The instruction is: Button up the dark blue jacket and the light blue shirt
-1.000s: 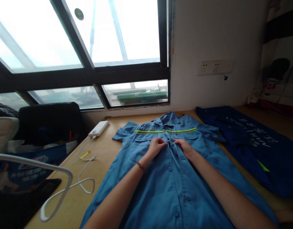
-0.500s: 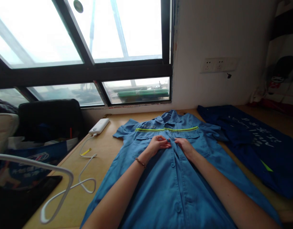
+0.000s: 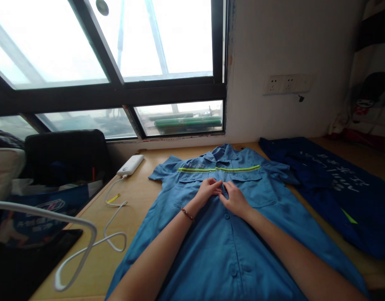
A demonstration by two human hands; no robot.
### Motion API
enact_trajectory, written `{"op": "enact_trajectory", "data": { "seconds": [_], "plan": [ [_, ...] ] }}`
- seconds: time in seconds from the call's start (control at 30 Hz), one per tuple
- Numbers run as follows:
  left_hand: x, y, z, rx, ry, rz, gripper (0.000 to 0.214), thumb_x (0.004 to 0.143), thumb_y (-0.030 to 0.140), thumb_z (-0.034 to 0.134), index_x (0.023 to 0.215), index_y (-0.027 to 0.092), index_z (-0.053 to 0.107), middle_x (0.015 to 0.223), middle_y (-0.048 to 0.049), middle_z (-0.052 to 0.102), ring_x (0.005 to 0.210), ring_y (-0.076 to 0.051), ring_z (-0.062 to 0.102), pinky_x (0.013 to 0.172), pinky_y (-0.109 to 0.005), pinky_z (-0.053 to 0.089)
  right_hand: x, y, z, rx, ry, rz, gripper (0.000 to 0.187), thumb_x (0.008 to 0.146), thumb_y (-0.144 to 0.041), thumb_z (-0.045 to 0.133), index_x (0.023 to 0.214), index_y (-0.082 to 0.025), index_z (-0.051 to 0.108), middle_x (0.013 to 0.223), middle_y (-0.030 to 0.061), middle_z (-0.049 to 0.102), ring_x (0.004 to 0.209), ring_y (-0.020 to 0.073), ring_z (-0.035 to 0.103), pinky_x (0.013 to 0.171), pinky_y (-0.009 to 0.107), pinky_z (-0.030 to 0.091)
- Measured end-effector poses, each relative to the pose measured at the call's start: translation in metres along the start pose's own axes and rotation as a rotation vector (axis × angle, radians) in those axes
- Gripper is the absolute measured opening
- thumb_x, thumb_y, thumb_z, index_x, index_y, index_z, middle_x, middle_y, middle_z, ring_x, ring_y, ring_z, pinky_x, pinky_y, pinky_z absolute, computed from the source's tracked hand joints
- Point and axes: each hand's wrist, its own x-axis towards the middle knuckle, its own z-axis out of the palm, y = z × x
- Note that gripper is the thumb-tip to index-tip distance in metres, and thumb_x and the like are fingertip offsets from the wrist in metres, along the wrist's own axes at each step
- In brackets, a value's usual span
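Observation:
A light blue short-sleeved work shirt (image 3: 230,246) with a yellow-green chest stripe lies face up on the wooden table (image 3: 138,200), collar toward the wall. My left hand (image 3: 207,189) and my right hand (image 3: 233,197) meet at the button placket just below the chest stripe. Both have fingers curled and pinch the fabric edges together at a button. A thin bracelet circles my left wrist.
A dark blue garment (image 3: 330,188) with white lettering lies to the right of the shirt. A white power bank (image 3: 130,164) with a looping white cable (image 3: 112,217) sits at the left. A black chair (image 3: 65,156), a white curved bar (image 3: 54,234) and a wall socket (image 3: 286,84) surround the table.
My right hand has moved left and slightly down along the placket to meet my left hand. The left hand has barely shifted.

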Motion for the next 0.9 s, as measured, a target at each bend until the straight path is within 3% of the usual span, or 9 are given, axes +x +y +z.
{"op": "enact_trajectory", "data": {
  "seconds": [0.2, 0.33, 0.53, 0.73, 0.9],
  "plan": [
    [0.001, 0.001, 0.003, -0.029, 0.04, -0.045, 0.028, 0.065, 0.033, 0.068, 0.066, 0.013, 0.048, 0.055, -0.0004, 0.055, 0.049, -0.01, 0.058, 0.05, -0.021, 0.05, -0.006, -0.009, -0.004, -0.194, -0.06, -0.077, 0.03, 0.075, -0.025, 0.048, 0.102, -0.013, 0.051, 0.093, 0.0104, 0.052, 0.086, 0.0206, 0.05, 0.078, 0.03, 0.04],
    [0.002, 0.0, 0.003, -0.034, 0.068, -0.045, 0.025, 0.064, 0.026, 0.067, 0.063, 0.013, 0.046, 0.053, 0.0017, 0.052, 0.045, -0.006, 0.053, 0.046, -0.017, 0.046, -0.008, -0.011, -0.003, -0.177, -0.033, -0.084, 0.033, 0.074, -0.026, 0.048, 0.104, -0.012, 0.05, 0.094, 0.0103, 0.052, 0.086, 0.0206, 0.049, 0.077, 0.03, 0.04],
    [0.002, -0.001, 0.003, -0.071, 0.091, -0.041, 0.022, 0.063, 0.018, 0.066, 0.061, 0.013, 0.044, 0.046, 0.0065, 0.043, 0.039, -0.002, 0.043, 0.04, -0.013, 0.039, -0.001, 0.001, 0.007, 0.103, 0.085, 0.066, 0.025, 0.07, -0.021, 0.048, 0.093, -0.015, 0.055, 0.074, 0.0027, 0.051, 0.065, 0.0146, 0.048, 0.063, 0.026, 0.04],
    [-0.003, 0.002, 0.006, -0.116, 0.176, -0.034, 0.028, 0.061, 0.012, 0.068, 0.078, 0.015, 0.045, 0.053, 0.0061, 0.047, 0.047, -0.006, 0.051, 0.049, -0.019, 0.046, 0.009, 0.015, 0.013, 0.517, 0.12, 0.288, 0.024, 0.066, -0.022, 0.051, 0.088, -0.016, 0.057, 0.061, -0.0021, 0.051, 0.057, 0.013, 0.048, 0.057, 0.025, 0.039],
    [-0.007, 0.004, 0.008, -0.14, 0.178, -0.027, 0.03, 0.063, 0.008, 0.064, 0.084, 0.016, 0.044, 0.057, 0.0052, 0.049, 0.049, -0.006, 0.052, 0.051, -0.019, 0.045, 0.008, 0.018, 0.015, 0.518, 0.204, 0.352, 0.028, 0.065, -0.021, 0.049, 0.09, -0.016, 0.06, 0.066, 0.0002, 0.054, 0.06, 0.0146, 0.049, 0.06, 0.026, 0.041]
  ]
}}
